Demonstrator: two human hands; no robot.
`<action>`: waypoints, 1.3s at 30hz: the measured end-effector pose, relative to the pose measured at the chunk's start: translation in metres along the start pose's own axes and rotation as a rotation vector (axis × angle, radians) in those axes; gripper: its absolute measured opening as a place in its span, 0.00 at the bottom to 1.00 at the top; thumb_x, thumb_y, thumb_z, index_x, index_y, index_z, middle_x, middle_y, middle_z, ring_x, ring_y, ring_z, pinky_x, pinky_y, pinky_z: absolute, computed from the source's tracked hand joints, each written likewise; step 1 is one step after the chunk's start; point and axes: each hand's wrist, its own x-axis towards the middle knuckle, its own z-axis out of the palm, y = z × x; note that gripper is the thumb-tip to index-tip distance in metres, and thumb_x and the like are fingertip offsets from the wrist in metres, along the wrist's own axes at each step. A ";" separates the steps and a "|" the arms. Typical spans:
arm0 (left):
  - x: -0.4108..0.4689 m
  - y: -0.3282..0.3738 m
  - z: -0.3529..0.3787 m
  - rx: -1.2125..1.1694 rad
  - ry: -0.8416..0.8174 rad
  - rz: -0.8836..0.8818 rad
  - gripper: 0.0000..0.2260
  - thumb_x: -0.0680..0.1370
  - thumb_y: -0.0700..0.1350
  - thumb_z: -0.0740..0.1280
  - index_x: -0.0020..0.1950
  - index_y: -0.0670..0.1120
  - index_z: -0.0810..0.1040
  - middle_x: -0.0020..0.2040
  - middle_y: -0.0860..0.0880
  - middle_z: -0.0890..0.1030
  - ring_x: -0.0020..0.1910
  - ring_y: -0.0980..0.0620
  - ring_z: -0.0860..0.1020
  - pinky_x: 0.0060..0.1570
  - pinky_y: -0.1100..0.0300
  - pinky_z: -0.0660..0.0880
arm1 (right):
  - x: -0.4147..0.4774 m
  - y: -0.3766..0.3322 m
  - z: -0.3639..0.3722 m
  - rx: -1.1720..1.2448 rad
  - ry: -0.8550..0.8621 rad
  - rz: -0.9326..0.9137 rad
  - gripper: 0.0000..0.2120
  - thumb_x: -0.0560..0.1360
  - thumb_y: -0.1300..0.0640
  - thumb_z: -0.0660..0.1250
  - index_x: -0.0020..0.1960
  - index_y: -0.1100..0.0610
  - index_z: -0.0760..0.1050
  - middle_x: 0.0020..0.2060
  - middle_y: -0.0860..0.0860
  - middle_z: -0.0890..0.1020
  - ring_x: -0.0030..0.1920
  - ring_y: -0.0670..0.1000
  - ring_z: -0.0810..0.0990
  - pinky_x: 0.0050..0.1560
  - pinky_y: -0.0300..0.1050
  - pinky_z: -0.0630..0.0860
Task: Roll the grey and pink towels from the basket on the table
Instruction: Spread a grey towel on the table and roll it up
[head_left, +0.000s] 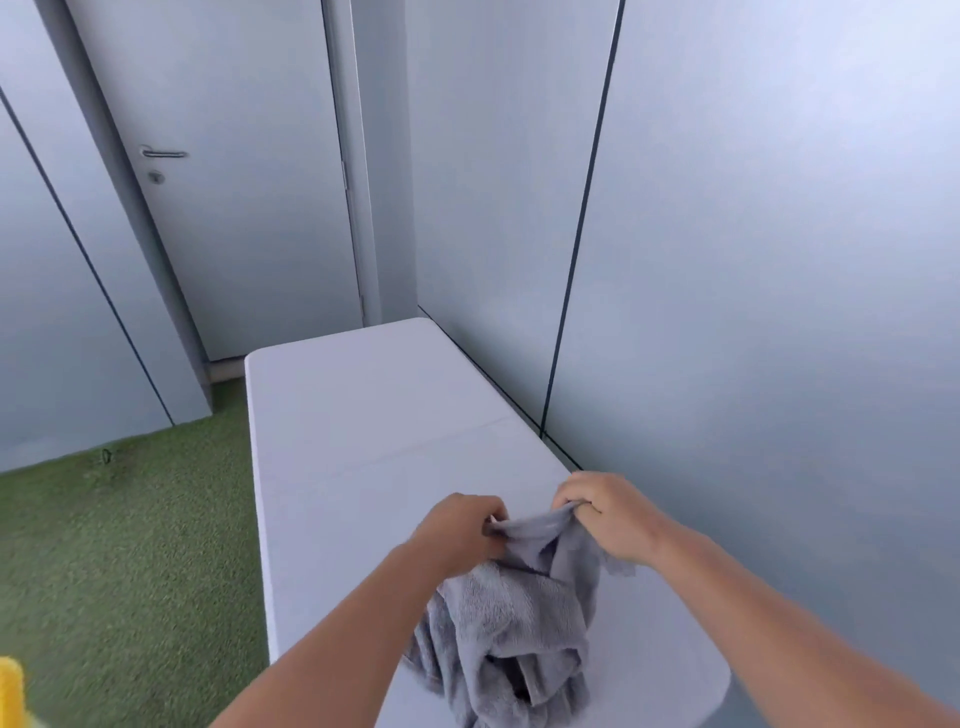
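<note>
Now, from the head view, both of the person's bare forearms reach forward over the near end of a long white tabletop (374, 415). The left hand (457, 530) and the right hand (608, 514) are held up side by side, near each other but not touching. Each has its fingers curled tightly round the top edge of a grey towel (519, 623), so both hands are clamped on the cloth. A short span of the towel's edge is stretched between the two fists. The rest of the towel hangs below them in a crumpled, bunched mass with deep folds, over the near part of the tabletop. Whether its lowest folds touch the surface cannot be told.

A faint seam crosses the tabletop midway, and its right side runs close along a pale wall panel (753, 260) with dark vertical joints. Beyond its far end stands a closed grey door (234, 208) with a metal lever handle (163, 153). Green turf-like flooring (119, 545) lies to the left of the table. A blurred yellow object (10, 691) shows at the bottom left corner, too cut off to identify.
</note>
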 end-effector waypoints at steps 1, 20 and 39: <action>-0.002 -0.010 -0.002 0.046 0.001 -0.041 0.06 0.73 0.52 0.67 0.49 0.55 0.78 0.46 0.54 0.81 0.47 0.51 0.77 0.46 0.56 0.76 | 0.001 0.007 -0.007 0.001 0.018 0.006 0.20 0.70 0.70 0.57 0.40 0.47 0.79 0.41 0.44 0.80 0.46 0.43 0.78 0.49 0.36 0.71; -0.089 -0.047 -0.042 -0.231 0.580 -0.721 0.05 0.79 0.49 0.66 0.44 0.56 0.78 0.37 0.53 0.82 0.40 0.50 0.80 0.42 0.51 0.78 | 0.108 0.137 -0.060 -0.127 -0.111 -0.041 0.19 0.78 0.43 0.64 0.36 0.56 0.74 0.26 0.49 0.75 0.27 0.45 0.71 0.32 0.43 0.66; -0.129 -0.047 0.074 -0.505 0.140 -1.143 0.13 0.79 0.56 0.62 0.50 0.49 0.80 0.48 0.45 0.83 0.47 0.43 0.83 0.40 0.49 0.81 | 0.075 0.153 0.061 0.083 -0.537 0.160 0.10 0.79 0.45 0.63 0.47 0.49 0.79 0.44 0.44 0.83 0.47 0.44 0.79 0.53 0.44 0.74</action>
